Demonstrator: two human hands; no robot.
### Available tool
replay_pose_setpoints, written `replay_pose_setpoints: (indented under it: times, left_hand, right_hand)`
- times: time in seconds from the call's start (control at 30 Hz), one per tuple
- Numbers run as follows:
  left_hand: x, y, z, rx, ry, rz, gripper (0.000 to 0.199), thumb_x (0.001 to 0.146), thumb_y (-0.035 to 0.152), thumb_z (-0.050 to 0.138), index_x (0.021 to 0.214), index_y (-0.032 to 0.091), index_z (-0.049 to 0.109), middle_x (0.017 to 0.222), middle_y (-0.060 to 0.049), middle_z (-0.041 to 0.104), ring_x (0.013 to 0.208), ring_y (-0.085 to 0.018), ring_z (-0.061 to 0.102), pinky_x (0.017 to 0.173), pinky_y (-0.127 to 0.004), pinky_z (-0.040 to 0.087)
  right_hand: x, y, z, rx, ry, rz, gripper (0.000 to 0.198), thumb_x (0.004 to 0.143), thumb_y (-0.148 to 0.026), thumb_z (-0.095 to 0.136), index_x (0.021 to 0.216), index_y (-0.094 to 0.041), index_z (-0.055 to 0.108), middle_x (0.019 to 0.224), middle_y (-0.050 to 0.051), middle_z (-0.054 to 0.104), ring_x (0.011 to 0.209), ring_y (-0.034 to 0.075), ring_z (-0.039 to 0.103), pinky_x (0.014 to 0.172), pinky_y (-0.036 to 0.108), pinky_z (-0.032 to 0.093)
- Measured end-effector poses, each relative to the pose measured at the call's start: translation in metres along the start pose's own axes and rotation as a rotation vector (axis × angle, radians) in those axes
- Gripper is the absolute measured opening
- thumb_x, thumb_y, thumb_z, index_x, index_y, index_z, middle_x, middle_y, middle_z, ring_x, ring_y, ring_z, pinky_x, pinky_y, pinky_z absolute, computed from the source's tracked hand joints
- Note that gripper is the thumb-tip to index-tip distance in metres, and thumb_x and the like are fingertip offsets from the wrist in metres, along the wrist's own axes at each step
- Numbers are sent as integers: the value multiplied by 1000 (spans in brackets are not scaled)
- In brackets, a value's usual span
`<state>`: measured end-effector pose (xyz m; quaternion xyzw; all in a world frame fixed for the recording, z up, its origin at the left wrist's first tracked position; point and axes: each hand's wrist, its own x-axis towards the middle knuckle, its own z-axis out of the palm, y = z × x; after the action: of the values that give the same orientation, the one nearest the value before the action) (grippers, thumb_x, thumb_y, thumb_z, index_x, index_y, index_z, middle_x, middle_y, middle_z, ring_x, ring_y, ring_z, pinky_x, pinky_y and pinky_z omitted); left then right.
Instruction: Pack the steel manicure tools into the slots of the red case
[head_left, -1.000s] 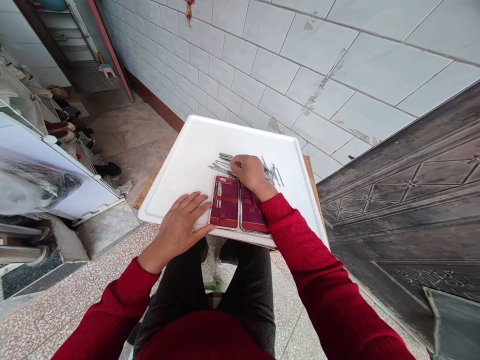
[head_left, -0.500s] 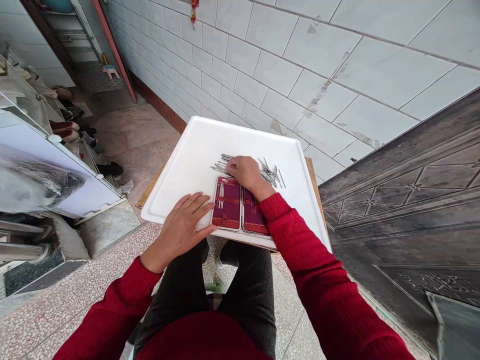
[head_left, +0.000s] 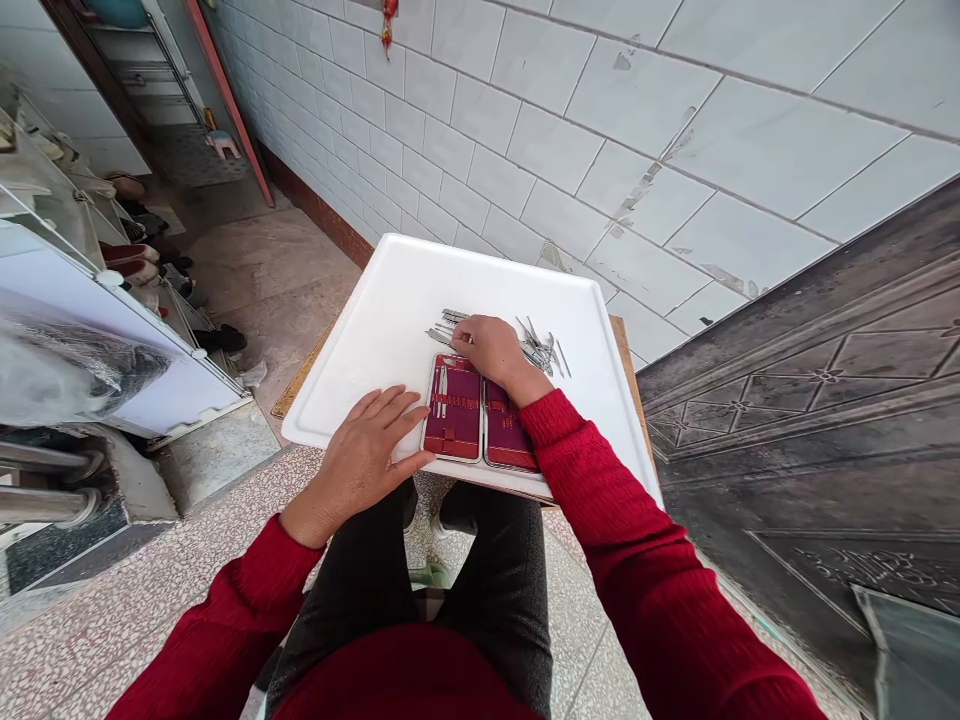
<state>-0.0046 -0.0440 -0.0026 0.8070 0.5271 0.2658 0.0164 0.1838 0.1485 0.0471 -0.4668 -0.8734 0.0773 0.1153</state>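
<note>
An open manicure case [head_left: 459,425] with a purple lining and red trim lies near the front edge of a white foam lid [head_left: 352,340]. A few slim metal tools [head_left: 443,390] sit under the loops of its left half. My left hand [head_left: 379,435] rests flat with fingers spread, its fingertips touching the case's left edge. Just above the case, my right hand [head_left: 487,345] is pinched at the fingertips on a thin metal manicure tool [head_left: 441,338]; the fingers partly hide it. More metal tools [head_left: 541,350] lie in a loose pile to the right of that hand.
The lid rests on a wooden board [head_left: 304,372] above my knees. A white tiled wall [head_left: 525,130] rises behind it. On the right stands a dark carved panel [head_left: 810,400], and on the left a rack with shoes [head_left: 135,262].
My right hand has shifted very slightly, and the thin metal tools at its fingertips have moved a little to the right. My left hand and the case have stayed put.
</note>
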Motion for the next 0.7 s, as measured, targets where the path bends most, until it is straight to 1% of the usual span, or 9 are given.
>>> replay_pose_setpoints:
  times: [0.17, 0.27, 0.53, 0.7]
  left_hand:
    - [-1, 0, 1, 12, 9, 7, 53, 104, 56, 59, 143, 20, 66, 151, -14, 65, 147, -35, 55, 125, -58, 43]
    - [0, 0, 0, 12, 11, 5, 52, 104, 55, 59, 143, 21, 66, 151, -13, 65, 147, -36, 55, 125, -58, 43]
    - [0, -1, 0, 20, 0, 10, 54, 104, 56, 59, 144, 20, 65, 151, -14, 65, 147, -36, 55, 124, -59, 44]
    - [0, -1, 0, 36, 1, 22, 55, 105, 57, 57, 143, 18, 65, 151, -14, 65, 147, -36, 55, 124, -58, 44]
  right_hand:
    - [0, -4, -2, -202, -47, -64, 27, 106, -22, 51, 100, -16, 77, 108, 12, 78, 93, 22, 68, 70, 30, 36]
    - [1, -6, -5, -261, -84, -69, 28, 106, -21, 50, 104, -14, 77, 111, 14, 77, 94, 23, 68, 70, 30, 36]
    - [0, -1, -8, -162, -102, 24, 20, 98, -18, 56, 100, -16, 76, 106, 10, 79, 94, 24, 68, 70, 31, 37]
    - [0, -1, -7, -142, -82, 47, 21, 96, -16, 55, 102, -15, 76, 105, 11, 80, 93, 24, 69, 71, 32, 37]
